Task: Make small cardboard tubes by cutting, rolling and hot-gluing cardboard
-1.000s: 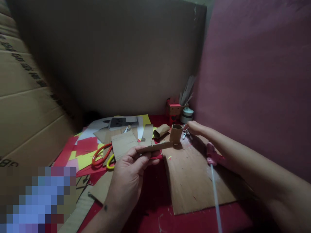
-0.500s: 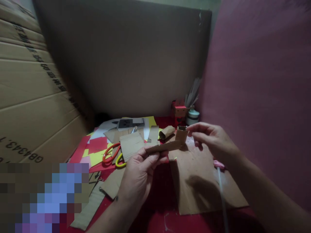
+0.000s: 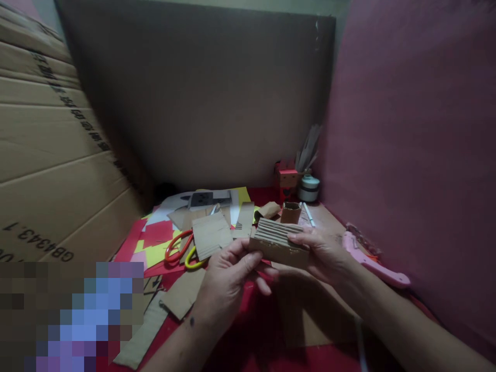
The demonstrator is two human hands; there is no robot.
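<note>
A folded piece of corrugated cardboard (image 3: 277,248), ridges showing on its top face and glossy marks on its side, is held level between my two hands. My left hand (image 3: 234,271) pinches its left end with thumb and fingers. At the right end, my right hand (image 3: 323,253) grips it, thumb on the ridged top. Just behind it stands a small open-topped cardboard box (image 3: 291,213), apart from both hands. A rolled cardboard piece (image 3: 268,210) lies to that box's left. Beneath the hands is a flat cardboard sheet (image 3: 310,325), partly in shadow.
Scissors with red and yellow handles (image 3: 179,247) lie left, partly under a cardboard square (image 3: 211,235). A pink glue gun (image 3: 375,263) lies by the right forearm. At the back stand a red-and-brown box figure (image 3: 287,178) and a pale green jar (image 3: 309,189). Panels rise on three sides.
My right hand has moved from the small open box to the folded cardboard's right end. The folded piece has tilted, showing its ridged face. The pink glue gun shows more fully.
</note>
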